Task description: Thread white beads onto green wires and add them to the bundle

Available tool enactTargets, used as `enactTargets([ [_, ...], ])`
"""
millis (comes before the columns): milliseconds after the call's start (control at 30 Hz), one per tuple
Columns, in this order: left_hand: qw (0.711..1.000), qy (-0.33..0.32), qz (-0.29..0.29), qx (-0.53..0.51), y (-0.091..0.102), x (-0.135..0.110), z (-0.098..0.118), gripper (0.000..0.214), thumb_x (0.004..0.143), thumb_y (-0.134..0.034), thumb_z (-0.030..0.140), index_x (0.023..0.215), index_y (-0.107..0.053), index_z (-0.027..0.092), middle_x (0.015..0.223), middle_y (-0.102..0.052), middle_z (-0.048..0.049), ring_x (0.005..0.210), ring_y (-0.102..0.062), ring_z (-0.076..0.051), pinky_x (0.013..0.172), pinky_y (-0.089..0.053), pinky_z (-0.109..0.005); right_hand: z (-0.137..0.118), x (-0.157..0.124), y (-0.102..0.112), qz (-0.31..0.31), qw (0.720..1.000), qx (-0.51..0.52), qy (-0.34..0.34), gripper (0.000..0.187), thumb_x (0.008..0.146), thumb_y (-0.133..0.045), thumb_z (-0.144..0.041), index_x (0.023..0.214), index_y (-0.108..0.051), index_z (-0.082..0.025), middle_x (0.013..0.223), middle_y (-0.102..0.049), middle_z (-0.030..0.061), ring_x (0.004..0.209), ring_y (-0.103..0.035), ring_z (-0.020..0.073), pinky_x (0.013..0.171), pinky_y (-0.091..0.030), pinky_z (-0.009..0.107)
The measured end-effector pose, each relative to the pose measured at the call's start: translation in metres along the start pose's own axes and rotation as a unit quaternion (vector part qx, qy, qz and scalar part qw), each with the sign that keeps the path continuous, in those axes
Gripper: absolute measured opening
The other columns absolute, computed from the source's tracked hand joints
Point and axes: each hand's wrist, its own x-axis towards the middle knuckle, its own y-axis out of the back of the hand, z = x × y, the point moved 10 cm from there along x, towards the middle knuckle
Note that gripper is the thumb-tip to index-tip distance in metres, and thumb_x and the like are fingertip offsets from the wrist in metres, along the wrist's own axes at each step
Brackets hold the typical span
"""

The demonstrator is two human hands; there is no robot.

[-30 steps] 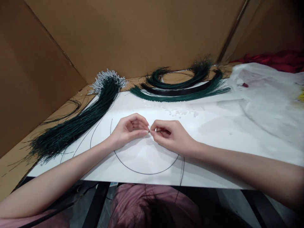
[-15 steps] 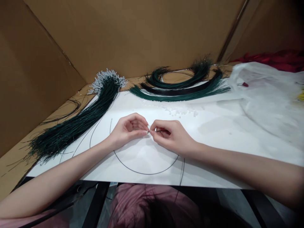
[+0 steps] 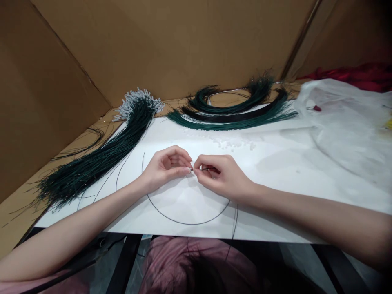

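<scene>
1. Dark wire, a thin strand point(image 3: 208, 168), runs inside the right hand point(image 3: 225, 173), whose thumb and forefinger close on it in a narrow pinch.
2. At those fingertips the left hand point(image 3: 167, 167) meets it, thumb and forefinger seeming to nip a tiny piece point(image 3: 192, 170); its shape is too small to tell.
3. Almost nothing has changed over the last second: both hands keep the same place and pinch. I judge the work to be at the same fine joining point, with no visible progress.
4. Nearer the person than both hands, a loose dark curve point(image 3: 190, 223) lies on the white board point(image 3: 275, 192); whether it joins the held strand cannot be told.
5. Left of the left hand lies a green bundle point(image 3: 101, 157) with pale tips; beyond the right hand are scattered white bits point(image 3: 235, 145), then curved green strands point(image 3: 232, 127).
</scene>
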Motion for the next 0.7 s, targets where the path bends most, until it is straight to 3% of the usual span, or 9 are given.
enactTargets([
  [700,0.997,-0.036,0.005,0.067,-0.0027,-0.0013,0.0096,0.013,0.082,-0.071,0.013,0.093,-0.065,0.015,0.089,-0.067,-0.0027,0.082,-0.065,-0.011,0.079,-0.052,-0.023,0.0035,-0.0004,0.0014,0.01,1.0,0.007,-0.016,0.008,0.085,-0.054,-0.016,0.078,-0.057,-0.016,0.056,-0.043,-0.0064,0.052,-0.037,0.0065,0.053,-0.029,0.02],
])
